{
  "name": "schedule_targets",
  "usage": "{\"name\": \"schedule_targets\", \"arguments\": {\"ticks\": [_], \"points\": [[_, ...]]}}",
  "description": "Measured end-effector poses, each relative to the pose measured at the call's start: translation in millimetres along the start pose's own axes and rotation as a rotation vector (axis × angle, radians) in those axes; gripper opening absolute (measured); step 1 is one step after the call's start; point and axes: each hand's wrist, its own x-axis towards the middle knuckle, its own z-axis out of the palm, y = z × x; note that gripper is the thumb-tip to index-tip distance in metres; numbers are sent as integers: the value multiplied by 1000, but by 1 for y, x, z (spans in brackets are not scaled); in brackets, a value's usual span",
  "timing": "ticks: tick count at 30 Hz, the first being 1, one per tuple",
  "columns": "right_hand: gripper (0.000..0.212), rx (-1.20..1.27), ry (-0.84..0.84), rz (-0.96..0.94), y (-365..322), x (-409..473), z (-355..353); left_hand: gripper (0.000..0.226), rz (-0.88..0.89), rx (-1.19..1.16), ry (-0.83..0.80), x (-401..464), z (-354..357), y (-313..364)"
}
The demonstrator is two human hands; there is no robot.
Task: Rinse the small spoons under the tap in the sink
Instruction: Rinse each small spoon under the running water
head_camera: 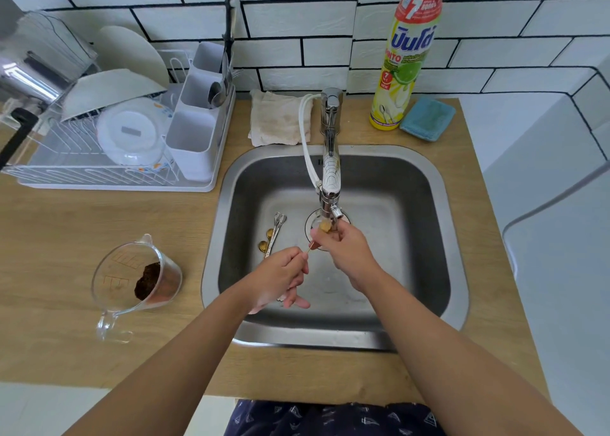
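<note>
Over the steel sink (442, 204), the left hand (280, 278) pinches a small gold spoon (325, 227) by its handle while the right hand (346, 250) grips its bowl, seemingly under the tap (331, 158). More small spoons (272, 236) lie left in the basin. Far right, a dish-soap bottle (406, 56) reads "7", "NEW".

Materials at the sink: mostly brushed steel, wood grain, plastic.
Sink (442, 211) brushed matt steel; tap (331, 158) polished chrome; small spoons (272, 237) glossy gold-tone and silver metal; counter (99, 224) matt wood grain; measuring jug (132, 283) clear plastic; cloth (280, 118) rough woven fabric; wall tiles (297, 16) lightly textured white.
</note>
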Motion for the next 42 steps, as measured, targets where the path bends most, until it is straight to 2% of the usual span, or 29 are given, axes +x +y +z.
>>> {"name": "schedule_targets", "arguments": {"ticks": [4, 7, 9, 12, 15, 17, 19, 21, 24, 27, 29, 32, 34, 36, 39, 42], "points": [[32, 240, 26, 166, -2, 1, -4, 32, 23, -53, 23, 6, 1, -6], [26, 234, -62, 162, 2, -5, -5, 39, 32, -59, 125, 20, 3, -4], [18, 251, 30, 123, -2, -4, -9, 39, 46, -41, 208, 33, 7, 0], [21, 419, 246, 74, -14, 4, -23, 27, 55, -80, 248, 51, 13, 6], [31, 476, 276, 21, -21, 7, -32, 22, 21, -179, 237, 65, 21, 17], [27, 464, 278, 19, -24, 6, -33, 23, 12, -178, 325, 73, 29, 25], [23, 444, 286, 30, -26, 7, -37, 35, 32, -89, 408, 76, 33, 28], [20, 413, 288, 38, -27, 7, -43, 39, 38, -94, 357, 75, 35, 28], [21, 381, 290, 56, -23, 7, -47, 35, 66, -313, 187, 69, 38, 25], [20, 370, 270, 82, -19, 5, -41, 19, 127, -366, 240, 70, 36, 22], [20, 386, 259, 83, -17, 4, -36, 14, 154, -267, 278, 69, 34, 19], [21, 372, 222, 62, -19, 2, -31, 35, 146, -43, 329, 67, 32, 16], [23, 379, 243, 41, -21, 2, -29, 46, 135, 244, 379, 66, 32, 16], [27, 395, 287, 30, -22, 3, -27, 40, 157, 453, 369, 64, 32, 14], [24, 421, 352, 30, -22, 2, -25, 32, 216, 462, 295, 62, 32, 12], [23, 439, 365, 37, -23, 0, -21, 34, 230, 473, 339, 63, 31, 12]]}}
